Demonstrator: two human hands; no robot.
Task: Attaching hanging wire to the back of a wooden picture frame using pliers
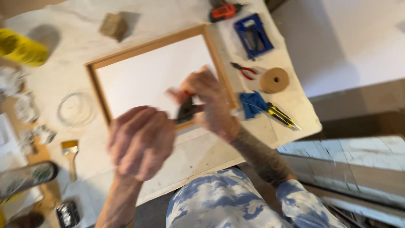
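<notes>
- Pale, paint-marked workshop bench (198, 147) is carrying a light wooden picture frame with a white panel (158, 71), seen from above through motion blur.
- Both hands are meeting over the frame's lower right corner, sharing a small dark pliers-like hand tool (186, 110).
- Left hand (141, 141) is hovering in the foreground, fingers curled loosely beside the tool; whether they are gripping it is impossible to tell.
- Right hand (211, 103) is pinching the tool, fingers clenched around its upper part.
- Red-handled pliers (244, 70), a round tan tape roll (274, 80), a blue cloth (252, 104) and a yellow-and-black utility knife (282, 115) are lying near the bench's right edge.
- A coil of thin wire (76, 109) and a wooden-handled paintbrush (70, 157) are sitting left of the frame.
</notes>
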